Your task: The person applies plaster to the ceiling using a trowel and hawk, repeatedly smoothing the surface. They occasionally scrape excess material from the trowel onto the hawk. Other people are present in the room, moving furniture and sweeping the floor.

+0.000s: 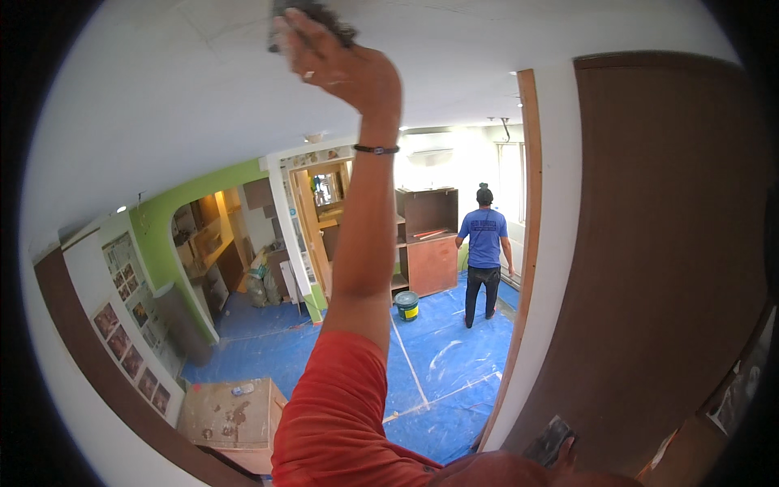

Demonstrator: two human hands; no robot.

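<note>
Your two hands are well apart. Your left hand [320, 61], with one dark band [377, 149] at its wrist, is raised to the top of the frame, its fingers closed around one dark, blurred tool [331, 18] at the pale ceiling [178, 89]. Of your right hand [565, 454], only a small part shows at the lower right, beside one dark, flat piece [545, 442]; you cannot tell here whether it grips it. One tall brown panel [649, 227] fills the right of the frame. In the lower left stands one wooden box [213, 410] with one small clear item [243, 390] on top. Right of centre, one lidded bucket [406, 307] and one co-worker [484, 239], back turned, stand on blue sheeting [442, 365], near one brown cabinet [432, 264].
</note>
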